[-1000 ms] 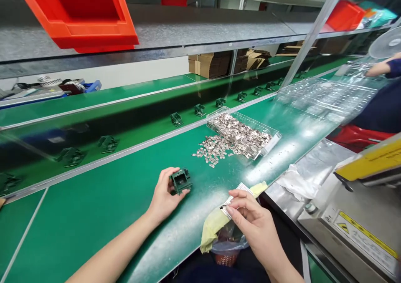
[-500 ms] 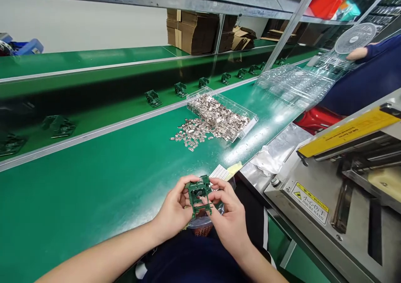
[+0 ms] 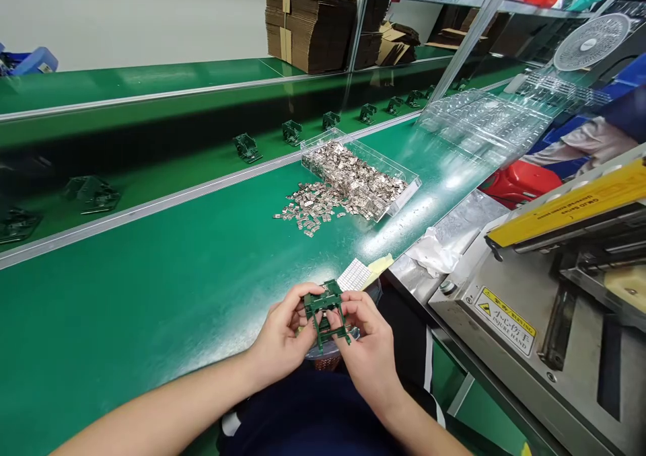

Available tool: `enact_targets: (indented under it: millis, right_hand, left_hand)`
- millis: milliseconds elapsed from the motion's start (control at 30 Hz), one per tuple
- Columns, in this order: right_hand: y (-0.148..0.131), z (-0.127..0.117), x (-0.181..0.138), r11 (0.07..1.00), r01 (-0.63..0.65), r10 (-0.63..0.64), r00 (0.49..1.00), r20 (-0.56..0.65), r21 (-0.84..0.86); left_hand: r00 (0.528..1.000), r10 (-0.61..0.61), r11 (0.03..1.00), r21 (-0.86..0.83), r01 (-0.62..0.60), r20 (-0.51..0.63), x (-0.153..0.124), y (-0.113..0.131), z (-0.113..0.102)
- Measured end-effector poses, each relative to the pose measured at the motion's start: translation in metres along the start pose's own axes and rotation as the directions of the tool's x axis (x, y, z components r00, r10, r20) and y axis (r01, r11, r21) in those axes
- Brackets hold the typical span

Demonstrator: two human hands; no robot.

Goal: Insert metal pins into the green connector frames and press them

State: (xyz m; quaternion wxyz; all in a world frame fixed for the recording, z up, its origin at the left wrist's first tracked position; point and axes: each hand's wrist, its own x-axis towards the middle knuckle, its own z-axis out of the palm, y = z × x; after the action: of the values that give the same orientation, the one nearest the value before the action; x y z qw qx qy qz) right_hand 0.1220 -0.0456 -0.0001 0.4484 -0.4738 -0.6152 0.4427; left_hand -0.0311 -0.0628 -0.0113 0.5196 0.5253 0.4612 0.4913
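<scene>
Both hands hold one dark green plastic frame (image 3: 326, 305) low in the middle of the head view. My left hand (image 3: 282, 335) grips its left side, with the thumb reaching in at the front. My right hand (image 3: 368, 331) is closed on the right side, and its thumb presses into the opening. A small metal bit seems to sit near the thumbs, too small to name. Just beyond the frame lie a sheet of white labels (image 3: 354, 276) and a yellow paper (image 3: 379, 266). Farther off, small silvery metal pieces (image 3: 310, 204) are spilled beside a clear plastic tray (image 3: 411, 185) full of them.
Green frames like the held one, such as one frame (image 3: 246, 148), stand in a row on the green conveyor belt (image 3: 196, 163). A machine with a warning label (image 3: 506, 321) stands at right. Clear trays (image 3: 484, 123), a red stool (image 3: 525, 180) and a fan (image 3: 590, 42) are behind it.
The green frame has turned and tilted slightly in my hands, and my left thumb has moved inward. My view has shifted a little. At right, the co-worker's arm has moved away from the fan.
</scene>
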Motion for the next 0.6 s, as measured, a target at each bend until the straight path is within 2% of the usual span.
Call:
enact_targets:
  millis: [267, 433, 600]
  right_hand:
    - [0.003, 0.005, -0.001, 0.961, -0.095, 0.096, 0.995, 0.009, 0.260]
    - [0.001, 0.009, -0.001, 0.859, -0.195, 0.212, 0.977, 0.019, 0.473]
    - [0.002, 0.012, -0.004, 0.795, -0.278, 0.323, 0.946, 0.011, 0.539]
  left_hand:
    - [0.997, 0.002, 0.996, 0.086, 0.004, -0.079, -0.002, 0.000, 0.004]
    - [0.995, 0.007, 0.995, 0.104, 0.004, -0.102, -0.002, 0.004, 0.008]
    - [0.991, -0.019, 0.996, 0.083, 0.030, -0.135, -0.001, 0.012, 0.011]
